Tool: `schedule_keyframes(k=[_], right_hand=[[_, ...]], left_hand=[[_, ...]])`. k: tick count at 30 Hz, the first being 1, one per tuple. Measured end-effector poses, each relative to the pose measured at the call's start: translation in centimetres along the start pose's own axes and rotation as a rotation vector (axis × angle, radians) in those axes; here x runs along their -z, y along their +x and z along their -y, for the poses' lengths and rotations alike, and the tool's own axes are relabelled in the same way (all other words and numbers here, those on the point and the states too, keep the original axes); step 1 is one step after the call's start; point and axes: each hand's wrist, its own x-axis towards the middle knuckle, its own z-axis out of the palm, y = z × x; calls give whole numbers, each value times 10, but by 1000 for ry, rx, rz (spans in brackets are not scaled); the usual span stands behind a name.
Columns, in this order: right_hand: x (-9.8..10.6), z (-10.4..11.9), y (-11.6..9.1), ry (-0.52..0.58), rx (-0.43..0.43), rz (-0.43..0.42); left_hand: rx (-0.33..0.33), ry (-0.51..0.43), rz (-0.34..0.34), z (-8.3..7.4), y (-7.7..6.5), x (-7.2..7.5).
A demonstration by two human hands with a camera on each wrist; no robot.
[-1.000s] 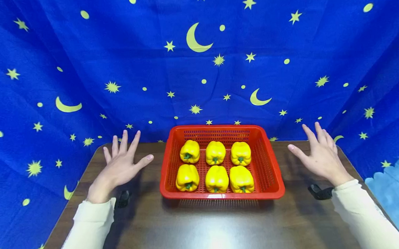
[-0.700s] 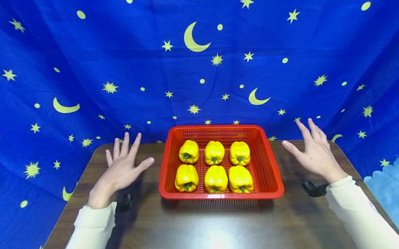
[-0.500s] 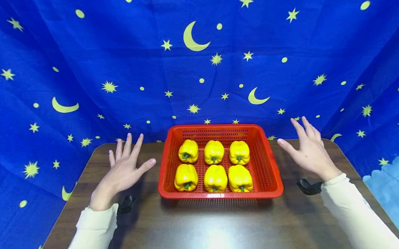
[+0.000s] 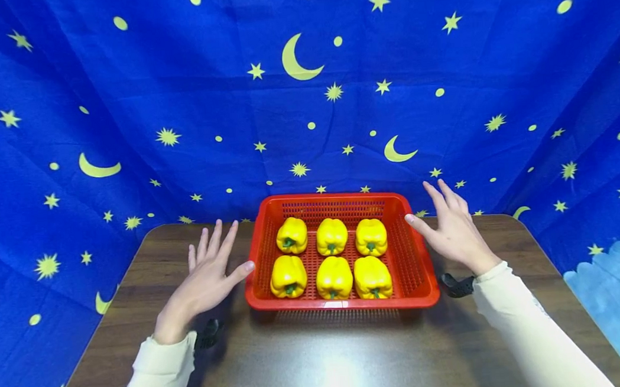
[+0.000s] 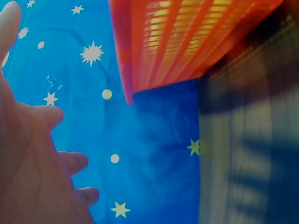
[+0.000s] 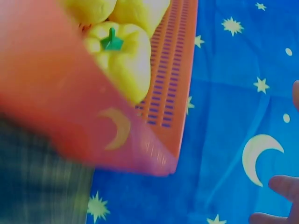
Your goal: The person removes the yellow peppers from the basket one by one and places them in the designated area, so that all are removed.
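Your left hand (image 4: 208, 279), fingers spread, is just beside the left edge of the basket (image 4: 402, 302), your right hand (image 4: 455, 232) at its right edge. Six peppers (image 4: 335, 279) sit inside in two rows. The basket stands near the back edge of the desk (image 4: 277, 361).

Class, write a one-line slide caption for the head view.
Left hand and right hand flank a red basket of six yellow peppers.

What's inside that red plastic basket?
Six yellow bell peppers with green stems, in two rows of three, lie in the red basket. Parts of its slotted floor show between them; the floor directly beneath each pepper is covered, so I can't see it.
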Motion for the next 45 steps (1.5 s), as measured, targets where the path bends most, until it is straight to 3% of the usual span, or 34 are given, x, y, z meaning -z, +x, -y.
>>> schedule_keyframes(k=[13,22,30,37,45], right_hand=[[-21,25,21,26,21,71],[-39,37,34,54,-4,198],[-55,42,46,95,27,298],[-62,40,51,102,-42,408],[-71,41,50,63,-80,472]], left_hand=[[-59,-83,-3,-8,-4,-30],[-72,-127,-9,-15,-7,-44],[-82,-124,-30,-17,-7,-55],[-89,-109,-59,-16,-6,-60],[-42,-119,-65,-16,-5,-64]])
